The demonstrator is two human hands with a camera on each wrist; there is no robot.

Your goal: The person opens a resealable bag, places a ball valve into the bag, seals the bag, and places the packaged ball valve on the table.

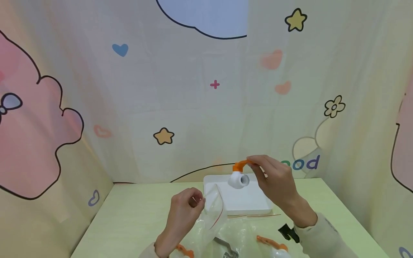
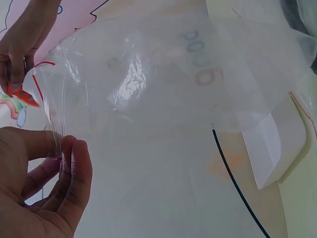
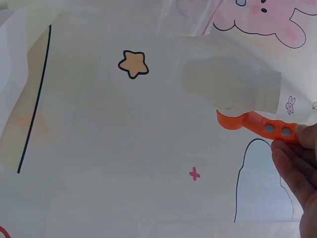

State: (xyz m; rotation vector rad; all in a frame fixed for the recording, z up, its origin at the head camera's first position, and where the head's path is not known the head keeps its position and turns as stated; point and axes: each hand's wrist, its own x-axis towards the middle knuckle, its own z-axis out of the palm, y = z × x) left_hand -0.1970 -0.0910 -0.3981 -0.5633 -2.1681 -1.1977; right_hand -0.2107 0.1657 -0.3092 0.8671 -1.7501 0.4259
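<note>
My right hand pinches the orange lever of a white plastic ball valve, held up in front of the white tray. In the right wrist view the lever shows grey dots, and the white body is beside it. A clear zip bag with a red seal line hangs from my left hand, its edge between thumb and fingers. The left wrist view shows the film of this bag stretching away from the fingertips, with the valve's orange lever near the bag's mouth.
Behind the bag lies a shallow white tray. Nearer on the pale green table are clear plastic bags, a grey part, two more orange-handled pieces and a black piece. A printed curtain hangs behind.
</note>
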